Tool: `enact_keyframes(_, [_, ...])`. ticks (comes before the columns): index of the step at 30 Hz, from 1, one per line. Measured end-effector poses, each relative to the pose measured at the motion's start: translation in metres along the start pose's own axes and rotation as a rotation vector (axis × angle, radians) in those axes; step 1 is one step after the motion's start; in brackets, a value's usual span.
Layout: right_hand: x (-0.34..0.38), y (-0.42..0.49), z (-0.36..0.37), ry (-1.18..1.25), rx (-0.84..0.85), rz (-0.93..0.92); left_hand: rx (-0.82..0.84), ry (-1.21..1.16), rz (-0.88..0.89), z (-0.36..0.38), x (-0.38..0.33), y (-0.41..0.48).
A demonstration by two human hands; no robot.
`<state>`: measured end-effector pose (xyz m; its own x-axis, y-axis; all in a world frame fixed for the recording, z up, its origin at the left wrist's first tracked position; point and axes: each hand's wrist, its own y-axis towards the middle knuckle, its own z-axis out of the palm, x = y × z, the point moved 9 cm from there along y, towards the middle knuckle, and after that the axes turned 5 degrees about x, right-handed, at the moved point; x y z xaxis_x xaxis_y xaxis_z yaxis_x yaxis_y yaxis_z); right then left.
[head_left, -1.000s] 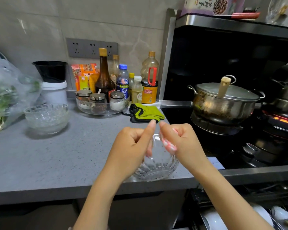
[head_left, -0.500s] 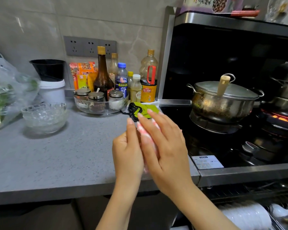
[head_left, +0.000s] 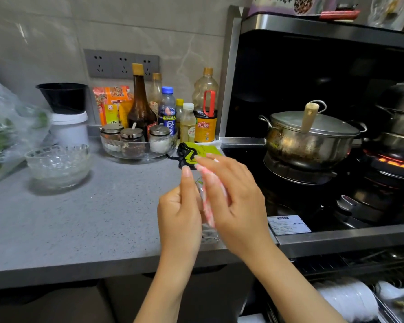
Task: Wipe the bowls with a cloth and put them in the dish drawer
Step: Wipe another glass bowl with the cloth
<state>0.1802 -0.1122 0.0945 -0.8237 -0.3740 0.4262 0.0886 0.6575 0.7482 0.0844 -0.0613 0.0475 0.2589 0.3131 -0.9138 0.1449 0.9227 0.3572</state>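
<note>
Starting at the left edge, a plastic bag of greens (head_left: 2, 136) slumps on the grey bench (head_left: 79, 217). Just beside it, a stack of glass bowls (head_left: 57, 164) stands toward the back, in front of a white tub (head_left: 69, 130) topped by a black cup (head_left: 62, 96). A wide stretch of grey surface lies between that stack and the hands, reaching to the bench's front edge. Along the back wall a glass tray of spice jars (head_left: 138, 146) sits with bottles (head_left: 140, 106) crowded behind it. A green-and-black mitt (head_left: 196, 152) lies at the bench's right end, close to the stove's metal frame.

Over the front right corner of the bench, the left hand (head_left: 179, 213) grips a glass bowl (head_left: 209, 235) turned up on its edge, fingers curled in and thumb straight up along the rim. The right hand (head_left: 237, 201) lies against the bowl's other side, fingers long and barely bent, pressing a pink cloth (head_left: 207, 206) to the glass. Whether the bowl's lower edge touches the bench, I cannot tell.

Right of the hands, well apart from them, a lidded steel pot (head_left: 310, 138) sits on the stove (head_left: 313, 237), and a burner (head_left: 392, 163) glows orange beyond it. Below the stove's front rail the dish drawer (head_left: 386, 310) stands open with white dishes (head_left: 348, 297) in it, low and to the right of the right forearm.
</note>
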Motion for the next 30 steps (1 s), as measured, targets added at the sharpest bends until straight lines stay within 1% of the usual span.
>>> enact_keyframes(2, [-0.017,0.006,-0.003,0.272,0.047,0.121,-0.022,-0.019,-0.018,-0.006,-0.001,-0.001])
enact_keyframes(3, [-0.026,0.008,-0.002,0.407,0.085,0.22,-0.036,-0.045,-0.03,-0.009,-0.002,-0.002])
enact_keyframes(5, [-0.05,0.0,0.006,0.63,0.124,0.495,-0.06,-0.087,-0.056,-0.018,-0.001,-0.002])
enact_keyframes(6, [-0.06,-0.008,0.011,0.755,0.104,0.632,-0.062,-0.113,-0.066,-0.021,0.001,-0.001])
enact_keyframes(7, [-0.065,-0.016,0.015,0.868,0.067,0.714,-0.048,-0.146,-0.073,-0.023,0.002,0.001])
enact_keyframes(9, [-0.064,-0.022,0.017,0.988,0.0,0.734,0.015,-0.206,-0.092,-0.021,0.005,0.004])
enact_keyframes(11, [-0.064,-0.024,0.017,1.01,-0.054,0.741,0.034,-0.226,-0.09,-0.02,0.003,0.006])
enact_keyframes(15, [-0.073,-0.027,0.013,1.0,-0.113,0.855,0.05,-0.133,-0.07,-0.023,-0.001,0.01])
enact_keyframes(17, [-0.072,-0.023,0.004,0.88,-0.084,0.832,0.082,-0.023,-0.058,-0.025,-0.007,0.012])
enact_keyframes(20, [-0.06,-0.009,-0.004,0.674,0.064,0.658,0.248,0.084,-0.021,-0.011,-0.022,0.014])
enact_keyframes(22, [-0.053,-0.003,-0.001,0.611,0.13,0.567,0.329,0.167,-0.01,-0.002,-0.026,0.014])
enact_keyframes(23, [-0.053,-0.002,-0.001,0.604,0.138,0.552,0.33,0.196,0.004,0.0,-0.026,0.014])
enact_keyframes(25, [-0.057,-0.003,0.0,0.634,0.105,0.539,0.258,0.21,0.026,-0.002,-0.026,0.014])
enact_keyframes(27, [-0.054,-0.006,0.0,0.642,0.066,0.488,0.131,0.17,0.001,-0.011,-0.019,0.012])
enact_keyframes(30, [-0.034,-0.017,0.008,0.588,0.032,0.313,-0.03,0.073,-0.053,-0.02,-0.004,0.01])
